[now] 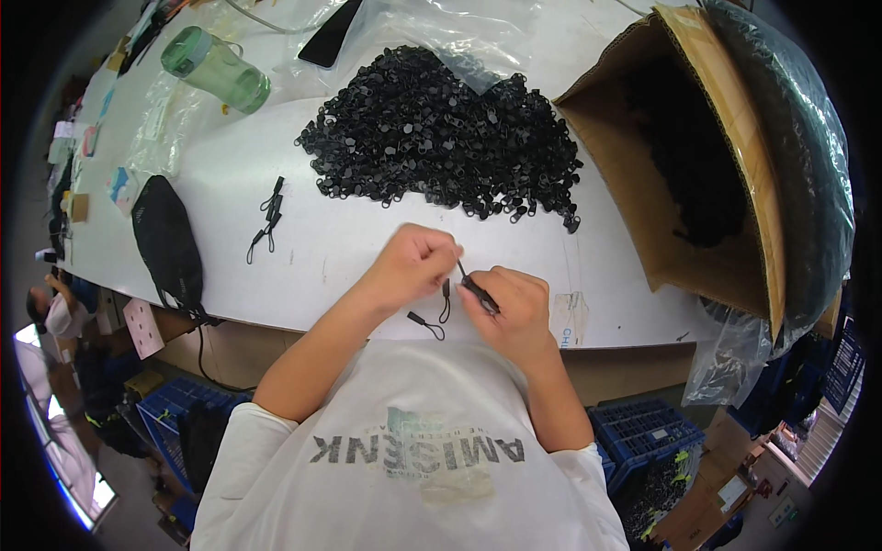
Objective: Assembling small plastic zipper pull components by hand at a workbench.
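My right hand is closed around a black zipper pull, its dark end showing between thumb and fingers. From it a thin black cord reaches up to the fingertips of my left hand, which is closed in a pinch; what else sits in those fingers is hidden. Two loose cord pulls lie by my hands: one pull near the table edge, another pull between my wrists. Beyond my hands spreads a big heap of small black zipper sliders. Several finished-looking cord pulls lie in a row to the left.
An opened cardboard box with dark contents lies tipped at the right, plastic film behind it. At the left are a black pouch and a green bottle. A phone lies at the back. Blue crates stand below.
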Action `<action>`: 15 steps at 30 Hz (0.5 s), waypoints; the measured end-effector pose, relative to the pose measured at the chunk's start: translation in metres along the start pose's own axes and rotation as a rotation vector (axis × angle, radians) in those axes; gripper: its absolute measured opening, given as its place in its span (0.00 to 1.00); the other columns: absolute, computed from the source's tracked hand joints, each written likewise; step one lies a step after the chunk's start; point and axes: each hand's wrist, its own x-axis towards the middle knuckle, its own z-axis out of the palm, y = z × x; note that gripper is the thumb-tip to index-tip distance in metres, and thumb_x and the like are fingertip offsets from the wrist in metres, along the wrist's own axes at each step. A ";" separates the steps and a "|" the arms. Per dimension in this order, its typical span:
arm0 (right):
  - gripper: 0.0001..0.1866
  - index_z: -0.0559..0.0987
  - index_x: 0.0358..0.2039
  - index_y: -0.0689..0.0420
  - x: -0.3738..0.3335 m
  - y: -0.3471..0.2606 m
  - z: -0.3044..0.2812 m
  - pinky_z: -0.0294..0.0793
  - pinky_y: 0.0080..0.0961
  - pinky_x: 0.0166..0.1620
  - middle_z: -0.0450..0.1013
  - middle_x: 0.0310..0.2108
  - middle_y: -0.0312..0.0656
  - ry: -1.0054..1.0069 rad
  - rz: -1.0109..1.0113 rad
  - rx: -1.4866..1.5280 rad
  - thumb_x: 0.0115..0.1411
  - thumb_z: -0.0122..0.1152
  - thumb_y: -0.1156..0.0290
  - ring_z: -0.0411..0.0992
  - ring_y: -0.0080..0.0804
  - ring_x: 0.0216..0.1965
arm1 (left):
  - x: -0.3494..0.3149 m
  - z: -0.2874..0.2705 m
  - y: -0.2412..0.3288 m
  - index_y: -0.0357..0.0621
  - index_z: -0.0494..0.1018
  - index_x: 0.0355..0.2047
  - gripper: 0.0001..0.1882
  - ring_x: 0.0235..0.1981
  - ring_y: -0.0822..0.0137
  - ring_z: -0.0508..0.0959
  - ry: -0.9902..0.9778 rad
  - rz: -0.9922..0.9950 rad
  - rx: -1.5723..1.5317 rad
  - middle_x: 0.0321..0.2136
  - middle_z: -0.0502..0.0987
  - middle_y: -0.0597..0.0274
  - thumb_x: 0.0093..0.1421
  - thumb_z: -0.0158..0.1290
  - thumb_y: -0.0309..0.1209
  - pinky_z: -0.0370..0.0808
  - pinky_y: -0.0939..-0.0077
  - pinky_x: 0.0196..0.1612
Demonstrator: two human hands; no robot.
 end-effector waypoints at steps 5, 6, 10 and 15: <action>0.05 0.77 0.25 0.62 0.004 -0.007 -0.005 0.60 0.23 0.18 0.66 0.14 0.39 -0.018 0.066 0.090 0.46 0.64 0.80 0.63 0.28 0.12 | -0.004 0.015 -0.002 0.35 0.75 0.26 0.11 0.16 0.80 0.68 0.236 0.323 0.394 0.16 0.70 0.67 0.63 0.50 0.29 0.64 0.84 0.17; 0.04 0.77 0.26 0.62 0.004 -0.007 -0.005 0.59 0.22 0.18 0.66 0.14 0.39 0.001 0.100 0.133 0.46 0.63 0.80 0.63 0.26 0.12 | -0.003 0.020 0.000 0.35 0.76 0.29 0.09 0.18 0.79 0.70 0.226 0.394 0.330 0.19 0.72 0.65 0.62 0.51 0.27 0.67 0.84 0.20; 0.04 0.78 0.27 0.63 0.002 -0.004 -0.001 0.59 0.21 0.18 0.68 0.14 0.38 0.042 0.140 0.161 0.48 0.63 0.80 0.63 0.24 0.13 | 0.000 0.016 0.000 0.35 0.79 0.37 0.08 0.23 0.77 0.72 0.123 0.390 0.175 0.26 0.75 0.62 0.60 0.52 0.24 0.69 0.85 0.26; 0.04 0.77 0.26 0.60 0.003 -0.011 -0.004 0.66 0.25 0.19 0.71 0.16 0.39 -0.007 0.123 0.024 0.50 0.63 0.79 0.69 0.31 0.14 | -0.001 0.004 -0.005 0.36 0.79 0.36 0.07 0.26 0.75 0.76 0.099 0.340 0.214 0.27 0.76 0.62 0.59 0.53 0.23 0.73 0.84 0.29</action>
